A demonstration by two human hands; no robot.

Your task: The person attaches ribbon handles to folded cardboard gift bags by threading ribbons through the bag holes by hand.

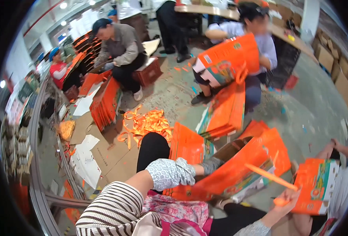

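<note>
My left hand [212, 165], in a grey glove, reaches into an open orange printed carton [236, 173] tilted across my lap. Its fingers are hidden inside the carton. My left arm wears a striped sleeve and a pale patterned cuff. Off to the right, my right hand [288, 198] is closed on a flat orange strap [271, 177], which stretches up and left toward the carton's outer side. Behind the carton stand more folded orange cartons [185, 143].
A heap of orange straps [152, 124] lies on flattened cardboard [113, 151]. One co-worker [123, 51] sits beside stacked orange cartons [105, 104]. Another [266, 49] holds an orange carton ahead, and a person at right has one [313, 187] close to my right hand. A metal rail [34, 157] runs along the left.
</note>
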